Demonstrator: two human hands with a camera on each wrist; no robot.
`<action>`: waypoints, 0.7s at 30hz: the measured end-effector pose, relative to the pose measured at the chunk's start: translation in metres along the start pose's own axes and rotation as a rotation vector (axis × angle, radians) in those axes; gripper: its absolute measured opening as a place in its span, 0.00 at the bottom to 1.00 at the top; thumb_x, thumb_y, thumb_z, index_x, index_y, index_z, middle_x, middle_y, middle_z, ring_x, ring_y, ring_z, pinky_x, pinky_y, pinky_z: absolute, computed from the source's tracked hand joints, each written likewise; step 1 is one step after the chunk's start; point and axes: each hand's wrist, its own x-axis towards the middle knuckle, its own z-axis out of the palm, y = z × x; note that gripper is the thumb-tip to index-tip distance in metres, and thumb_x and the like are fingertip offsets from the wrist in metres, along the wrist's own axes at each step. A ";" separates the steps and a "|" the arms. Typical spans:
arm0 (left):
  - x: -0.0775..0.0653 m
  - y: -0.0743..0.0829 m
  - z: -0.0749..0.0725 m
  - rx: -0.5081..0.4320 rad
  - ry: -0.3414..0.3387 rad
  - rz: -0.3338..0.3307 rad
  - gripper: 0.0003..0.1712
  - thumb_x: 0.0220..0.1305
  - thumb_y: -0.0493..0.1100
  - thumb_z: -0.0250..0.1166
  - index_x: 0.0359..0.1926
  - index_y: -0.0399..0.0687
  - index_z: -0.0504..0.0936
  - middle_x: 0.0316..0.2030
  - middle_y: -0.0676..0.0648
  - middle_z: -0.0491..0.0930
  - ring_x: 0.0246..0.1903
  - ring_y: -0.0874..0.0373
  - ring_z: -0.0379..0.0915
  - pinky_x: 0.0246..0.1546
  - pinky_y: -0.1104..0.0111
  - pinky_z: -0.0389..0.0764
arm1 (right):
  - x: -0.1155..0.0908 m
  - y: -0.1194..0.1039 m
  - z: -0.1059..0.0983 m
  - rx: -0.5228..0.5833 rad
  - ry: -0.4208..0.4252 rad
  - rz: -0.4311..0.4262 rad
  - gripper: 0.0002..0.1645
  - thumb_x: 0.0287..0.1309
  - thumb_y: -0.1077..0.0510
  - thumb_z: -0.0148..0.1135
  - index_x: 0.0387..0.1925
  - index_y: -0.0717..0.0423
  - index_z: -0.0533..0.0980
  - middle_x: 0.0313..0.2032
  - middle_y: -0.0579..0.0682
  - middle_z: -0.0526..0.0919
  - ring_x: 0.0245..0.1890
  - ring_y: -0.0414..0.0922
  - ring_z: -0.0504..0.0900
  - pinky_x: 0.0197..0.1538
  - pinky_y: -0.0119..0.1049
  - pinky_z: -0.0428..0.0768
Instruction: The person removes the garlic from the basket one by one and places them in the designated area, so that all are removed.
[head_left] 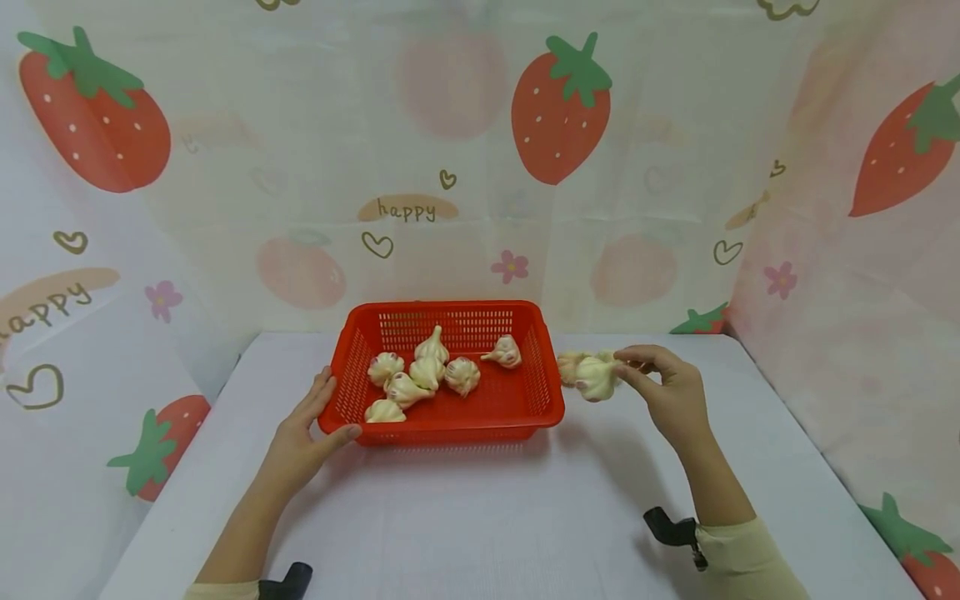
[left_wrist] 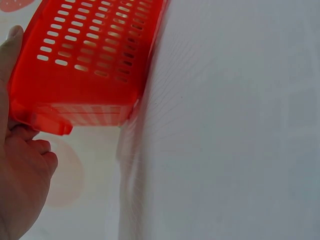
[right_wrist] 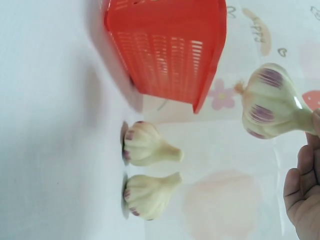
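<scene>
My left hand [head_left: 303, 442] grips the left end of a red plastic basket [head_left: 450, 435], thumb over the near rim and fingers curled at the side. Several garlic bulbs [head_left: 462, 377] lie in the basket, mostly in its left half, with one apart towards the right. Beside the basket's right end, my right hand [head_left: 675, 400] pinches a garlic bulb [right_wrist: 272, 102] by its stem, holding it in the air. Two more garlic bulbs, one nearer the basket [right_wrist: 147, 144] and one farther off [right_wrist: 150, 196], stand upright on the table, partly hidden behind the held one in the head view.
A white cloth covers the table [head_left: 465, 517]. Curtains [head_left: 480, 108] printed with strawberries, hearts and flowers rise behind the table and on both sides. A black wrist mount [head_left: 670, 528] sticks out at the right sleeve, and another [head_left: 287, 581] at the left.
</scene>
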 end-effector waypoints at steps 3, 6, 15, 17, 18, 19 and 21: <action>0.000 0.000 0.000 -0.007 0.001 -0.001 0.58 0.60 0.67 0.70 0.82 0.59 0.49 0.82 0.56 0.42 0.81 0.46 0.38 0.68 0.33 0.62 | -0.002 -0.007 -0.006 -0.010 0.000 0.002 0.11 0.56 0.70 0.72 0.43 0.66 0.85 0.39 0.62 0.86 0.36 0.33 0.77 0.43 0.22 0.75; 0.000 0.000 -0.001 -0.014 0.000 -0.001 0.58 0.61 0.67 0.70 0.82 0.60 0.49 0.82 0.57 0.42 0.81 0.46 0.38 0.68 0.33 0.62 | -0.002 -0.003 -0.012 -0.021 0.014 0.018 0.11 0.57 0.70 0.72 0.44 0.65 0.85 0.39 0.62 0.86 0.36 0.33 0.77 0.42 0.21 0.74; -0.001 0.000 0.000 -0.015 -0.004 -0.002 0.58 0.61 0.66 0.70 0.82 0.60 0.49 0.82 0.57 0.42 0.81 0.46 0.38 0.68 0.33 0.61 | 0.002 0.039 -0.032 -0.086 0.086 0.099 0.13 0.57 0.68 0.73 0.45 0.64 0.86 0.37 0.53 0.88 0.35 0.33 0.77 0.42 0.22 0.73; -0.001 0.000 -0.001 -0.015 -0.002 0.001 0.58 0.60 0.66 0.70 0.82 0.60 0.49 0.82 0.58 0.42 0.81 0.47 0.38 0.69 0.33 0.61 | 0.003 0.046 -0.037 -0.098 0.097 0.116 0.13 0.58 0.67 0.73 0.46 0.62 0.87 0.38 0.51 0.89 0.36 0.34 0.78 0.42 0.22 0.73; -0.001 0.001 -0.001 -0.014 -0.001 0.001 0.58 0.60 0.67 0.71 0.82 0.60 0.49 0.82 0.58 0.42 0.81 0.47 0.38 0.69 0.33 0.61 | 0.003 0.050 -0.039 -0.103 0.102 0.125 0.13 0.58 0.66 0.74 0.46 0.61 0.87 0.38 0.50 0.89 0.36 0.34 0.78 0.42 0.22 0.73; -0.001 0.001 -0.001 -0.012 -0.001 0.002 0.58 0.60 0.66 0.71 0.82 0.60 0.49 0.82 0.57 0.42 0.81 0.47 0.38 0.69 0.33 0.61 | 0.003 0.053 -0.041 -0.108 0.106 0.137 0.13 0.58 0.64 0.74 0.46 0.60 0.87 0.39 0.49 0.89 0.37 0.34 0.78 0.41 0.22 0.73; -0.002 0.001 -0.001 -0.006 0.000 0.003 0.58 0.60 0.66 0.70 0.82 0.60 0.49 0.82 0.57 0.42 0.81 0.47 0.38 0.69 0.33 0.61 | 0.002 0.059 -0.045 -0.110 0.116 0.161 0.14 0.59 0.62 0.74 0.47 0.58 0.87 0.39 0.45 0.89 0.37 0.34 0.78 0.38 0.22 0.73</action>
